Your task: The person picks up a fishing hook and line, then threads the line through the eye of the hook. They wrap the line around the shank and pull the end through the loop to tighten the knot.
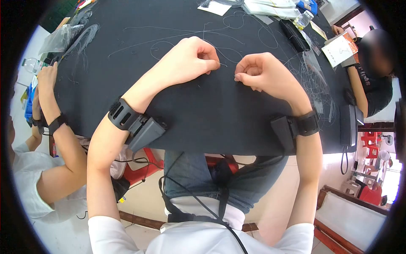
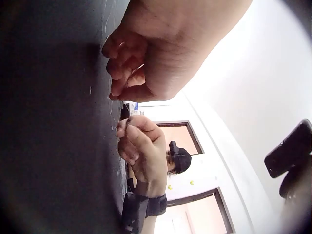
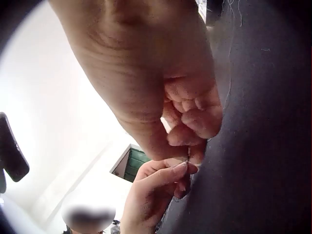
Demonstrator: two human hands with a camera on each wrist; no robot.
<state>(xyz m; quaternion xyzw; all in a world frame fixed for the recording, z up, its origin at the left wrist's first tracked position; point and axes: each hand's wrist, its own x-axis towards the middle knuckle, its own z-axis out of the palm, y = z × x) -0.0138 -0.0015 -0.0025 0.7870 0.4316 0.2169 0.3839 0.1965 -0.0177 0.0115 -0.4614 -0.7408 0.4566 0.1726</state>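
Over the black table point(image 1: 203, 114), my left hand point(image 1: 186, 61) bends in from the left with its thumb and fingertips together. A short end of thin, pale line point(image 1: 223, 65), like fishing line, shows at those fingertips. Facing it across a small gap in the head view, my right hand point(image 1: 264, 74) pinches with thumb and forefinger, its other fingers curled. Up close in the right wrist view, a small, thin dark piece point(image 3: 188, 155) sits at the right thumb tip; I cannot tell what kind it is. Beyond the hands lie loose loops of line point(image 1: 198, 31).
Tangled line point(image 1: 315, 84) and a black case point(image 1: 294, 36) lie at the right, with a small clear bottle point(image 1: 303, 20) behind. Plastic bags point(image 1: 61, 40) are at the far left. One person point(image 1: 63, 182) works at my left; another point(image 1: 372, 89) sits at the right by a booklet point(image 1: 339, 51).
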